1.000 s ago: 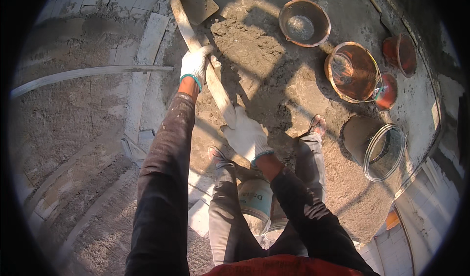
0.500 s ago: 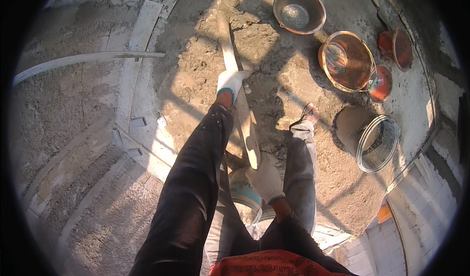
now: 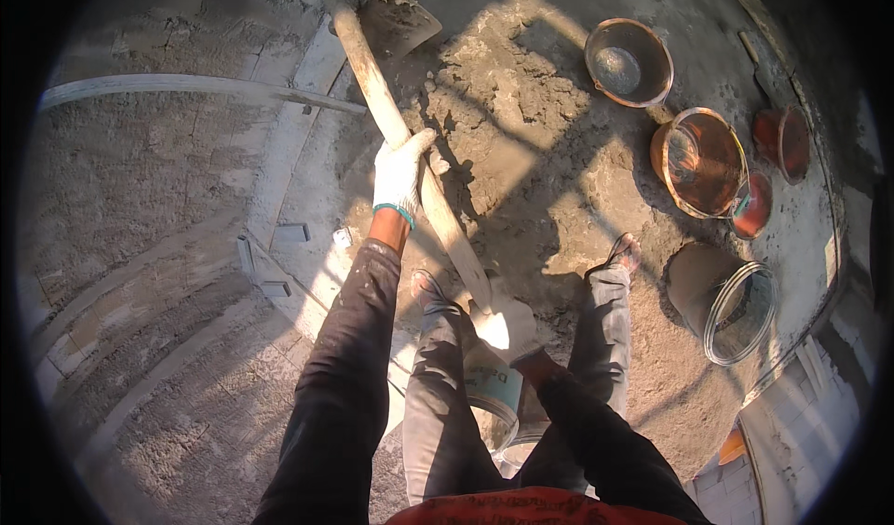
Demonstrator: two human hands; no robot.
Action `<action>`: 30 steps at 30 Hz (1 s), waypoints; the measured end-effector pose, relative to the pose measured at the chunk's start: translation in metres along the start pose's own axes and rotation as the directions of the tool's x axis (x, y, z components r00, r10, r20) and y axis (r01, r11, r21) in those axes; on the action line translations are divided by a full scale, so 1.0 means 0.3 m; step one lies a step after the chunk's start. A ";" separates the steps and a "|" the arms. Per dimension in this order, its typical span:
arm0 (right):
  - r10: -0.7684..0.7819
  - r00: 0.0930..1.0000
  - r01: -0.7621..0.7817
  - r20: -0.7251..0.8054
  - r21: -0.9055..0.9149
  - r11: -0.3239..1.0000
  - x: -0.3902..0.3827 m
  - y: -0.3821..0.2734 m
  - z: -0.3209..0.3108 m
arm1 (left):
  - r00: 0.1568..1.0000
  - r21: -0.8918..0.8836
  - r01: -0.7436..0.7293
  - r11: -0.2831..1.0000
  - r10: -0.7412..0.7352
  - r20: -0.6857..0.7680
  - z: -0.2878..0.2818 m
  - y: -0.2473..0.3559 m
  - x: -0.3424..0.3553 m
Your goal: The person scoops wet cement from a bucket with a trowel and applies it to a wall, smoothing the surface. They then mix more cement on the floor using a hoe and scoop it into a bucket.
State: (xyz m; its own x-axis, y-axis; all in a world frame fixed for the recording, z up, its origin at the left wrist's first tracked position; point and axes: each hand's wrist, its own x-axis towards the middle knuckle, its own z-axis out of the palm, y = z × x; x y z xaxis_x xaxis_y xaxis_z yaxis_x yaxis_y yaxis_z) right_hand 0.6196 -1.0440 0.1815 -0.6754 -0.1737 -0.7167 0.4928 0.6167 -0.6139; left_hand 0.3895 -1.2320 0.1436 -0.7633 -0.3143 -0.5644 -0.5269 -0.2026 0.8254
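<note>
Now the whole picture hangs on one long line: the wooden handle (image 3: 419,166) of the hoe runs from low near the person's body, up and to the left, out to the caked blade (image 3: 396,20) at the far end. The left hand (image 3: 400,173), in a pale work glove, is the forward one, its fingers (image 3: 416,146) wrapped shut round the shaft about halfway along, so the blade lies up and slightly left of that grip, well apart from it. The right hand (image 3: 510,327), gloved too, closes on the butt end close above the knees; sun glare washes it out, yet the fingers look curled round the wood. Blade sits at the top-left edge of the mortar heap (image 3: 521,152), which spreads to the right of the shaft across the floor. Beyond the heap stand a metal pan (image 3: 629,62), an orange basin (image 3: 700,162), and a bucket lying on its side (image 3: 726,301).
</note>
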 end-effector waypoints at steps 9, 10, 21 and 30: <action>0.000 0.997 0.013 -0.073 0.177 0.984 0.472 -0.266 -0.011 | 0.998 0.911 0.052 0.408 -0.063 -0.029 0.062 -0.065 0.368; 0.060 0.998 -0.054 -0.023 0.195 0.979 0.355 -0.247 -0.014 | 0.999 0.939 -0.001 0.344 -0.037 0.015 0.018 -0.134 0.343; 0.301 0.944 -0.288 0.137 -0.109 0.952 -0.548 0.432 -0.347 | 0.850 -0.149 0.523 0.840 -0.527 0.008 0.269 -0.560 -0.446; 0.186 0.969 -0.213 -0.161 -0.168 0.962 -0.844 1.046 -0.527 | 0.875 0.223 0.484 0.846 -0.476 -0.094 0.315 -0.382 -1.311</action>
State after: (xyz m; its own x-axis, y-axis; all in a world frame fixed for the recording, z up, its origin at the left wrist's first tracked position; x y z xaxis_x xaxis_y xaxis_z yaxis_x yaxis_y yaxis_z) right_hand 0.8586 -0.6852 0.2228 -0.6511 0.0703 -0.7557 0.5258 0.7599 -0.3823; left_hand 0.7147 -0.9975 0.2701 -0.3818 -0.2653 -0.8853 -0.8988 -0.1167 0.4226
